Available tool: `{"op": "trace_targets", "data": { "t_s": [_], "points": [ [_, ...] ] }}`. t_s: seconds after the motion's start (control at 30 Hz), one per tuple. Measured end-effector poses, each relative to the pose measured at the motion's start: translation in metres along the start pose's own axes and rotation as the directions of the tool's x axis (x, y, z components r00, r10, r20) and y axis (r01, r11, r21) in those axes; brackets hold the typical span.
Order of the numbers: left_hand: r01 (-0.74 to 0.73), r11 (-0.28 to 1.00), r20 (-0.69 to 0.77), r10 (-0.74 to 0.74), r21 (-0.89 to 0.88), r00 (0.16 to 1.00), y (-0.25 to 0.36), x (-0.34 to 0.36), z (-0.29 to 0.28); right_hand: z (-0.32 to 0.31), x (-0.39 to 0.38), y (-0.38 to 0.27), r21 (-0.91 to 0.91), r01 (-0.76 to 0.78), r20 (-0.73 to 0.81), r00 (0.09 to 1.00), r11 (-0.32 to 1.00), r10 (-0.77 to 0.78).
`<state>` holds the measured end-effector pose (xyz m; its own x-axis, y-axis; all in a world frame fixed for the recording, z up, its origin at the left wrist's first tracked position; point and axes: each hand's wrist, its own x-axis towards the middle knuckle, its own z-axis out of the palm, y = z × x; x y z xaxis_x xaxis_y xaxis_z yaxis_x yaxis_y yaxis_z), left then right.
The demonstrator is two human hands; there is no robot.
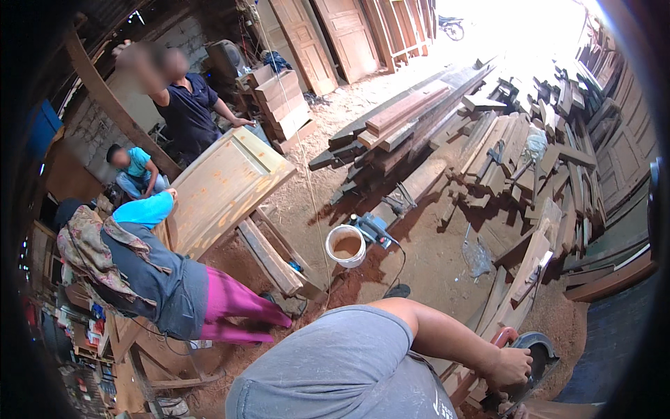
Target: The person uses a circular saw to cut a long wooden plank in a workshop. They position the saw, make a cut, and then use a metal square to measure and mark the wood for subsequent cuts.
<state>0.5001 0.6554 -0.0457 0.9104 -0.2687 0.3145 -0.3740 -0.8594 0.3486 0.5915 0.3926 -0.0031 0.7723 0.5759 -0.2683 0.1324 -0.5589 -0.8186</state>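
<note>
At the lower right my bare left arm reaches out of a grey sleeve. My left hand [511, 368] is closed, its fingers curled at the body of a power saw [539, 346] with a rounded dark guard and a red curved handle. The hand covers part of the saw, so the exact grip is partly hidden. Beside it runs a long pale board [525, 269] in the sawdust. My right hand is out of view.
A white bucket [345, 260] of brown liquid stands by a corded power tool [373, 230]. Stacked timber [412, 126] and loose offcuts [499, 153] spread beyond. At left, two people stand around a panelled wooden door [216, 188] on supports; another person [136, 171] crouches behind.
</note>
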Motion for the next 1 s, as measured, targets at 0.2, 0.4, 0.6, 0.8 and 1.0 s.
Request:
{"op": "trace_targets", "data": {
  "t_s": [0.2,0.4,0.6,0.8,1.0],
  "points": [
    [-0.109,0.994,-0.113,0.106,-0.018,0.988,-0.005,-0.017,-0.021,-0.004,0.018,-0.035,-0.285,-0.016,0.014,1.000,0.958,0.021],
    [-0.160,0.986,-0.186,0.150,-0.038,0.971,-0.021,-0.035,-0.022,0.010,0.029,-0.077,-0.295,-0.043,-0.064,0.998,0.954,0.025],
    [-0.251,0.959,-0.390,0.182,-0.133,0.903,-0.035,-0.043,-0.033,0.022,0.050,-0.094,-0.619,-0.189,-0.154,0.981,0.763,0.119],
    [-0.205,0.931,-0.494,0.031,-0.303,0.869,-0.086,-0.081,-0.067,0.038,0.071,-0.068,-0.641,-0.202,-0.323,0.946,0.740,-0.021],
    [0.150,0.887,-0.444,-0.358,-0.438,0.821,-0.160,-0.176,-0.066,0.047,0.092,-0.063,-0.602,-0.374,-0.416,0.901,0.706,0.122]
  ]
}}
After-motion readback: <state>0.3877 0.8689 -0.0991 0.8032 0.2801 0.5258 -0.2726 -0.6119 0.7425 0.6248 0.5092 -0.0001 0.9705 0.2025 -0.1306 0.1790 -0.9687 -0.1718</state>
